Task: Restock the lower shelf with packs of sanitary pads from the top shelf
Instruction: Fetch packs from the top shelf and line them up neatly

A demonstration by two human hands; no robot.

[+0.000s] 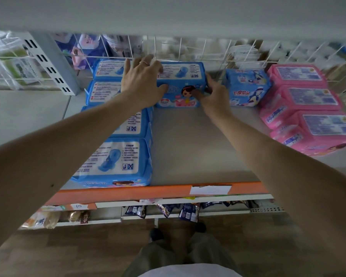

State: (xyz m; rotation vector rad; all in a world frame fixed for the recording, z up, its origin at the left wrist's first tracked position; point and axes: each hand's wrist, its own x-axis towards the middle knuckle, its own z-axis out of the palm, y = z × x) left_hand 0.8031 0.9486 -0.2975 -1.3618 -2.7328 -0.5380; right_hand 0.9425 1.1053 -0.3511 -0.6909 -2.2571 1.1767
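A blue pack of sanitary pads (181, 80) with a cartoon girl on its front stands at the back of the grey shelf (192, 144), against the wire grid. My left hand (141, 80) lies over its left end with fingers spread along the top. My right hand (214, 94) grips its right end, thumb on the front face. To the left runs a row of several matching blue packs (116, 156) reaching the shelf's front edge.
A smaller blue pack (247, 86) stands right of my right hand, then stacked pink packs (306, 108). The shelf above (168, 13) overhangs. An orange price rail (148, 191) edges the shelf; snack packets (186, 211) hang below. My legs stand on the wood floor.
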